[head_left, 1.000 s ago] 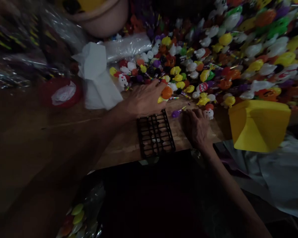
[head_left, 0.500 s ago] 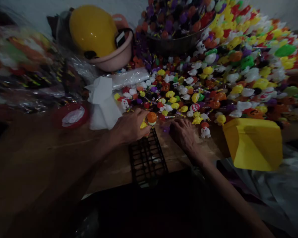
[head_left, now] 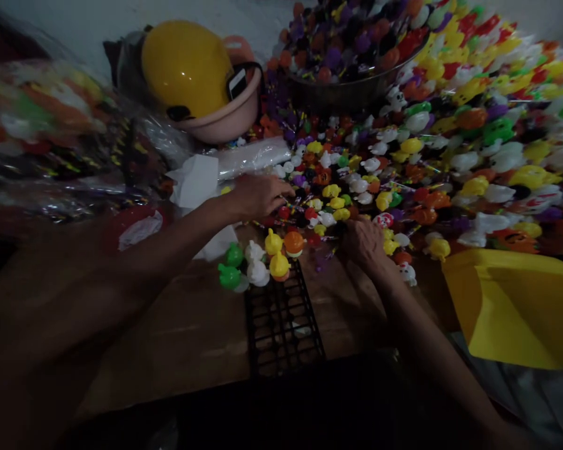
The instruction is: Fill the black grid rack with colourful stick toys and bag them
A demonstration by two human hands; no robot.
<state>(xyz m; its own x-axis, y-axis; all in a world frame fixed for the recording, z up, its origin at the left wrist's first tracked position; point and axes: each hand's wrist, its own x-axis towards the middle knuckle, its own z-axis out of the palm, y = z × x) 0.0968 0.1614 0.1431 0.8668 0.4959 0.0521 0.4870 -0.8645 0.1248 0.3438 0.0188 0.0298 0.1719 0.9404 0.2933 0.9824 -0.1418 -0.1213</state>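
Observation:
My left hand (head_left: 259, 196) is over the near edge of a pile of small plastic figures on sticks (head_left: 356, 181). Its thumb and fingers close near a striped stick; what they hold is unclear. My right hand (head_left: 365, 242) rests lower at the pile's front, fingers curled down and partly hidden. Beside it lies a purple figure (head_left: 319, 259). Between my forearms is a black grid rack (head_left: 286, 319). Green figures (head_left: 229, 275), white figures (head_left: 257, 271), yellow figures (head_left: 278, 265) and an orange figure (head_left: 293, 242) stand at its far end and to its left.
A yellow helmet (head_left: 187, 69) sits in a pink basin (head_left: 229, 119) with a phone (head_left: 237, 83). Behind the pile stands a metal bowl (head_left: 347, 94) full of figures. A yellow container (head_left: 520, 306) is at right. Bagged figures (head_left: 42, 119) and a red dish (head_left: 115, 225) lie left.
My left hand has moved from the rack's far end up to the pile, uncovering the standing figures. My right hand stays at the pile's front edge. The view has shifted slightly.

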